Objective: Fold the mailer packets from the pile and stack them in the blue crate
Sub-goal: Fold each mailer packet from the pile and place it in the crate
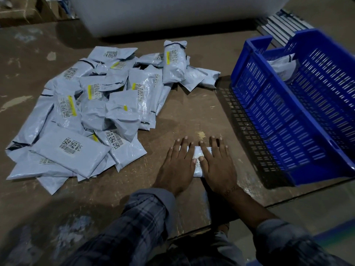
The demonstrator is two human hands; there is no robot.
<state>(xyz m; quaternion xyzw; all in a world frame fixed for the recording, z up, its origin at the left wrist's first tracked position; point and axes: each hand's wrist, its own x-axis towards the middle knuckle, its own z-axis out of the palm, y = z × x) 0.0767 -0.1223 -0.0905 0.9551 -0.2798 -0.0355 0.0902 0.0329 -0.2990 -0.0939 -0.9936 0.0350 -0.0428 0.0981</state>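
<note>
While both my palms lie flat, I press one grey mailer packet (pixel 197 160) down against the brown tabletop (pixel 192 116), close to its near edge. My left hand (pixel 177 164) covers the packet's left part and my right hand (pixel 216 164) its right part, fingers straight and spread, thumbs nearly meeting over the strip that shows between them — nothing is curled round it or pinched. Only that narrow strip and a corner by my right fingers are visible, so I cannot tell how far it is folded.

Toward the left side of the tabletop sprawls the pile of mailer packets (pixel 92 116), grey plastic with barcode labels and yellow stickers, overlapping one another, well apart from my hands. At the right edge sits the blue crate (pixel 288 120), tilted in this wide view, its slotted near wall facing me — one white packet in the crate (pixel 284 68) rests against its far end. A big pale roll (pixel 163 14) lies along the far edge. My checked sleeves (pixel 142 223) fill the near side.
</note>
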